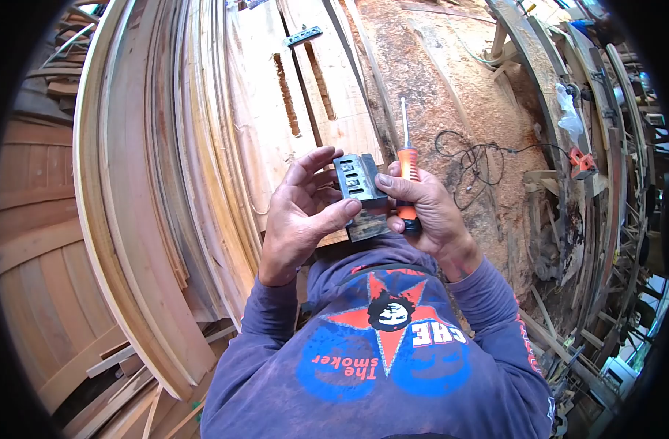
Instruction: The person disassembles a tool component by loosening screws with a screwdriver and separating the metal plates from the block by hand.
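Observation:
Between my hands, above the near end of the wooden boards, is a dark slotted metal block with a few oblong slots in its face. My left hand grips it from the left, thumb on its lower edge and fingers behind. My right hand is closed around a screwdriver with an orange and black handle, its shaft pointing away from me. The right thumb also presses on the block's right side. Farther off, a bluish metal strip with holes lies across two pale boards.
Long planks are stacked on the left. Two long slots are cut in the pale boards. Sawdust covers the ground at right, where a dark cord lies tangled near an orange tool. Timber offcuts line the far right.

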`<state>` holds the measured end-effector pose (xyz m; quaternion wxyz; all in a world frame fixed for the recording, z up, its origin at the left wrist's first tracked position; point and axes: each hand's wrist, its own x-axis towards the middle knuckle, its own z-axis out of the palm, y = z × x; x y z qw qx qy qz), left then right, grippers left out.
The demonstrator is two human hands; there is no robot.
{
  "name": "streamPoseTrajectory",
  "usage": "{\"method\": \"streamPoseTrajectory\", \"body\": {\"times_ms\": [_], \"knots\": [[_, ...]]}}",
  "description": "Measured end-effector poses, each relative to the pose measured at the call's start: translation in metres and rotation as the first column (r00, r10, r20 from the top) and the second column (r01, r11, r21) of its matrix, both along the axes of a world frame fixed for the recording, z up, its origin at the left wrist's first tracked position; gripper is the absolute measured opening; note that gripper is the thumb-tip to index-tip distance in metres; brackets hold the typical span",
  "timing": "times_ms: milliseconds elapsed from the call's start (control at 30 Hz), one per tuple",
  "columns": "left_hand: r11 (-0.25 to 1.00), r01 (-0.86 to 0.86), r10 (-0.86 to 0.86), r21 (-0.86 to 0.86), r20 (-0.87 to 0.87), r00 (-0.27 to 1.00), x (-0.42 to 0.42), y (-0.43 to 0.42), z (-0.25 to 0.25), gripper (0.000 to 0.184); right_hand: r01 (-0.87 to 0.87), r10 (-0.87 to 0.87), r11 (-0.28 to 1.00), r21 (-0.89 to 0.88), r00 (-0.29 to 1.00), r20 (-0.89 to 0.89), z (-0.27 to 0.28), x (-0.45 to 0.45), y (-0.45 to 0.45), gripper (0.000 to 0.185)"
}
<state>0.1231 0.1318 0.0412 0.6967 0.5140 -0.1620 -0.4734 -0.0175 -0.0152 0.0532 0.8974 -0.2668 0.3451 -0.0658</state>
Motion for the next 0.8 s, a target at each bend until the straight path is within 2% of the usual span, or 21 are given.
{"method": "streamPoseTrajectory", "body": {"times_ms": [233, 267, 300, 367, 433, 500, 533, 567, 633, 667, 700, 733, 800], "knots": [[0.997, 0.057, -0.057, -0.043, -0.009, 0.998, 0.018, 0.005, -0.012, 0.085, -0.045, 0.044, 0.998, -0.037, 0.999, -0.023, -0.007, 0.015, -0.003, 0.026], [0.996, 0.083, -0.088, 0.042, 0.142, 0.986, 0.027, 0.009, -0.016, 0.089, -0.079, 0.077, 0.995, -0.058, 0.996, -0.04, -0.011, 0.02, -0.006, 0.029], [0.997, 0.062, -0.067, 0.042, 0.144, 0.987, 0.034, 0.01, -0.022, 0.089, -0.1, 0.098, 0.993, -0.059, 0.994, -0.039, -0.012, 0.026, -0.007, 0.029], [1.0, 0.021, -0.016, -0.008, 0.389, 0.921, 0.046, 0.01, -0.032, 0.093, -0.155, 0.141, 0.973, -0.17, 0.986, -0.093, -0.014, 0.041, -0.011, 0.029], [0.996, -0.09, 0.075, 0.023, 0.367, 0.927, 0.053, 0.012, -0.041, 0.093, -0.168, 0.15, 0.966, -0.198, 0.983, -0.102, -0.021, 0.053, -0.017, 0.029], [0.98, -0.198, 0.19, -0.009, 0.334, 0.923, 0.063, 0.012, -0.05, 0.091, -0.137, 0.11, 0.944, -0.3, 0.988, -0.107, -0.032, 0.061, -0.027, 0.027], [0.964, -0.245, 0.143, 0.104, 0.572, 0.808, 0.071, 0.016, -0.053, 0.089, -0.198, 0.131, 0.881, -0.43, 0.975, -0.179, -0.039, 0.063, -0.033, 0.025], [0.925, -0.334, 0.106, 0.182, 0.72, 0.686, 0.074, 0.016, -0.057, 0.088, -0.202, 0.137, 0.883, -0.423, 0.974, -0.18, -0.045, 0.066, -0.037, 0.025], [0.889, -0.4, 0.042, 0.222, 0.832, 0.554, 0.081, 0.015, -0.074, 0.086, -0.264, 0.084, 0.744, -0.614, 0.948, -0.305, -0.054, 0.072, -0.042, 0.023], [0.886, -0.401, 0.034, 0.234, 0.828, 0.559, 0.083, 0.014, -0.08, 0.086, -0.323, 0.123, 0.715, -0.62, 0.931, -0.344, -0.056, 0.074, -0.045, 0.022], [0.885, -0.4, -0.01, 0.237, 0.871, 0.492, 0.083, 0.013, -0.085, 0.086, -0.33, 0.129, 0.722, -0.608, 0.928, -0.35, -0.06, 0.075, -0.047, 0.022], [0.885, -0.398, -0.056, 0.241, 0.905, 0.422, 0.083, 0.014, -0.089, 0.085, -0.375, 0.154, 0.675, -0.635, 0.914, -0.376, -0.065, 0.075, -0.049, 0.021], [0.882, -0.389, -0.061, 0.265, 0.884, 0.464, 0.083, 0.018, -0.094, 0.086, -0.456, 0.164, 0.523, -0.72, 0.883, -0.44, -0.077, 0.072, -0.052, 0.024]]}}
